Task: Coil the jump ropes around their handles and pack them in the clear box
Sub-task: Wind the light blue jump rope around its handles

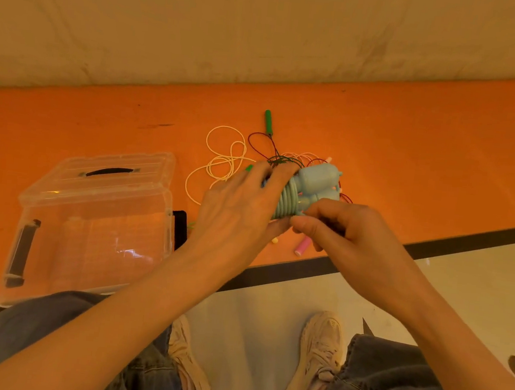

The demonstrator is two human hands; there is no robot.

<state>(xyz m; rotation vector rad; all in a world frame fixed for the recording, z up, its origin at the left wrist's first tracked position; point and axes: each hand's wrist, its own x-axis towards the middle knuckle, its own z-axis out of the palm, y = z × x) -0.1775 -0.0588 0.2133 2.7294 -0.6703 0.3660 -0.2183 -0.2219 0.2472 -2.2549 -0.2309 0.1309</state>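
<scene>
My left hand (242, 206) grips a pale blue jump rope bundle (308, 188), its two handles side by side with cord coiled around them. My right hand (341, 228) pinches the cord end at the coil's lower side. The bundle is held above the orange table (99, 123). Behind it lies a tangle of loose ropes: a cream rope (222, 160), a dark red rope with a green handle (268, 122), and a pink handle (303, 245) under my right hand. The clear box (89, 226) stands open at the left, its lid leaning back.
The table's dark front edge (465, 243) runs diagonally across the view. Below it are the pale floor, my jeans and two light sneakers (319, 351). A beige wall rises behind the table. The box has black latches on its sides.
</scene>
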